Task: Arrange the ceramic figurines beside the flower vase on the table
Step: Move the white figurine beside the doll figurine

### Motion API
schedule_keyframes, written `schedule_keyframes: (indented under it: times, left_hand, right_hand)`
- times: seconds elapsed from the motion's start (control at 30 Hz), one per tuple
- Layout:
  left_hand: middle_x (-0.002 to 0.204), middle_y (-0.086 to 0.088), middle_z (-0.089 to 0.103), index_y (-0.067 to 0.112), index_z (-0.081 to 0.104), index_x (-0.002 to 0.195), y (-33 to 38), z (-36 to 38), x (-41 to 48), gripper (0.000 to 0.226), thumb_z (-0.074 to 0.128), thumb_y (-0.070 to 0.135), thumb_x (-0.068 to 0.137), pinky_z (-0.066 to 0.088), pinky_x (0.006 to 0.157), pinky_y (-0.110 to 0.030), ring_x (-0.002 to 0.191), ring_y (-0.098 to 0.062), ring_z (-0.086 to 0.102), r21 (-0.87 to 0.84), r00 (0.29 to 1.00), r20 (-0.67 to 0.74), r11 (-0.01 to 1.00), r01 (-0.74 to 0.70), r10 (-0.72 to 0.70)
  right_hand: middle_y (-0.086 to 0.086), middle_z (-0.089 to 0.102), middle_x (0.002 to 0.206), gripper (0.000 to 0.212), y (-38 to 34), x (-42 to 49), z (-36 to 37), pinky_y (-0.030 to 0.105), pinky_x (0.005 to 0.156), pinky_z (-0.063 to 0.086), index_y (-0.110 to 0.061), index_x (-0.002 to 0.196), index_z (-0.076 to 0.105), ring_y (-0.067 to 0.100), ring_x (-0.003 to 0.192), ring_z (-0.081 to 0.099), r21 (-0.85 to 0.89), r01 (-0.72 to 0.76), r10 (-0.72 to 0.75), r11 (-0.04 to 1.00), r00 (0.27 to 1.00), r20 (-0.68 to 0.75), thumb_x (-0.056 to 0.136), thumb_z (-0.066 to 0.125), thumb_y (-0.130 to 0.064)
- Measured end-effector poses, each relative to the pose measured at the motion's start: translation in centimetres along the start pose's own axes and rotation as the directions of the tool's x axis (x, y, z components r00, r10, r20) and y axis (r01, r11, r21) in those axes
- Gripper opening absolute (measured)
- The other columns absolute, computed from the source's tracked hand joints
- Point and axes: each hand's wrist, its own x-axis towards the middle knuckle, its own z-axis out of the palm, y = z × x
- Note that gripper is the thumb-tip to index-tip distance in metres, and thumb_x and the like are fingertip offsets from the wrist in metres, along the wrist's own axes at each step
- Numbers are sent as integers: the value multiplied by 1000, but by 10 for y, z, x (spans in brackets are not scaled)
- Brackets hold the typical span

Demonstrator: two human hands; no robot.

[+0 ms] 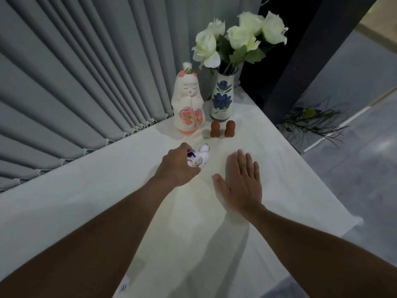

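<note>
Two hands over counter (279,160) | right hand (240,181): flat, fingers spread, empty | left hand (178,166): closed around small glossy white figurine (198,159), mid-counter, unplaced | two rounded terracotta figurines (222,129) before vase | tall glazed doll (188,104) beside vase (223,93), far corner | judged: three placed, one left
</note>
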Motion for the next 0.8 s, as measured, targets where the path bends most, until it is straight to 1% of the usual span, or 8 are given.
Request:
schedule_keyframes:
  times: [0.1, 0.2, 0.27, 0.33, 0.47, 0.53, 0.67, 0.8]
  left_hand:
    - [114, -4, 66, 17, 55, 119, 10, 2, 20, 53, 80, 36, 77, 47, 80, -30, 101, -26, 63, -22, 1000, -22, 1000, -14, 13]
    - [114, -4, 65, 16, 58, 120, 15, 6, 35, 53, 81, 35, 77, 51, 82, -33, 100, -25, 63, -35, 998, -46, 999, -32, 30]
    - [108, -1, 60, 16, 59, 121, 15, 7, 40, 51, 82, 33, 77, 47, 78, -30, 97, -22, 61, -53, 997, -69, 998, -29, 25]
    - [106, 1, 56, 17, 60, 122, 16, 9, 43, 52, 82, 31, 77, 45, 78, -28, 95, -19, 59, -78, 996, -89, 996, -31, 24]
    - [113, -3, 60, 17, 60, 124, 14, 9, 46, 55, 83, 31, 76, 48, 81, -29, 98, -20, 60, -64, 995, -87, 997, -53, 47]
    - [111, -3, 60, 17, 62, 121, 13, 7, 47, 53, 84, 30, 75, 46, 78, -28, 95, -19, 59, -56, 995, -79, 997, -59, 55]
    - [105, -1, 59, 16, 64, 118, 13, 5, 46, 50, 84, 30, 74, 49, 79, -30, 94, -21, 61, -48, 995, -79, 997, -65, 62]
    - [100, 1, 57, 15, 64, 117, 15, 4, 45, 48, 84, 29, 76, 45, 75, -27, 91, -19, 60, -43, 995, -75, 997, -71, 67]
  right_hand:
    - [7, -4, 174, 91, 4, 14, 1, 48, 128, -4, -17, 164, 3, 30, 159, -8, -28, -9, 9, 1000, 1000, 29, 96, 14, -77]
    - [4, -9, 173, 92, 4, 14, 3, 48, 128, -6, -20, 165, -1, 29, 159, -12, -40, -15, 16, 999, 1000, 23, 94, 7, -80]
    - [4, -7, 173, 92, 3, 14, 3, 50, 129, -4, -20, 165, 2, 29, 159, -11, -30, -13, 14, 999, 1000, 16, 95, 8, -79]
    - [5, -5, 174, 91, 3, 14, 2, 51, 129, -2, -19, 165, 4, 29, 159, -10, -25, -12, 12, 1000, 1000, 11, 96, 9, -78]
    - [5, -2, 174, 90, 3, 14, 2, 51, 129, 0, -19, 165, 7, 30, 160, -8, -19, -13, 13, 1000, 1000, 9, 96, 11, -77]
    - [5, -2, 174, 90, 2, 15, 2, 52, 129, 0, -20, 165, 8, 30, 160, -7, -18, -14, 14, 1000, 1000, 3, 96, 11, -78]
    - [3, -4, 174, 91, 3, 16, 3, 51, 129, -3, -22, 165, 7, 29, 159, -9, -19, -17, 17, 1000, 1000, 13, 95, 11, -79]
    - [4, -2, 174, 91, 3, 16, 3, 51, 129, -3, -21, 165, 8, 29, 159, -8, -16, -16, 17, 1000, 1000, 10, 95, 12, -79]
